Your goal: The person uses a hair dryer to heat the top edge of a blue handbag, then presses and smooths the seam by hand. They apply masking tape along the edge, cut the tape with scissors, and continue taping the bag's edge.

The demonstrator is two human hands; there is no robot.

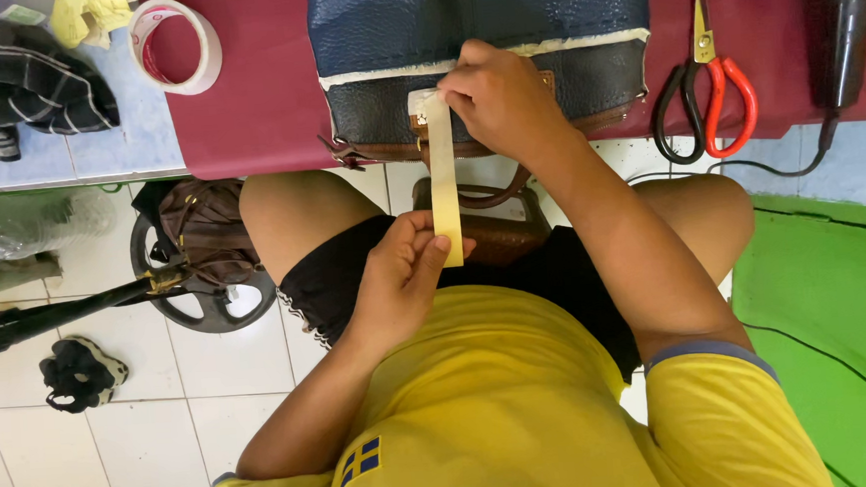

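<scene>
A pale yellow strip of tape runs straight from the bag down toward my lap. My right hand presses the strip's upper end onto the dark blue leather bag, near its brown trimmed edge at the table's front. My left hand pinches the strip's lower end over my lap. The bag lies flat on a maroon covered table, with a cream band of tape across it.
A roll of tape lies at the table's left. Red and black handled scissors and a black hair dryer with its cord lie at the right. A brown bag, a wheel and a sandal are on the tiled floor.
</scene>
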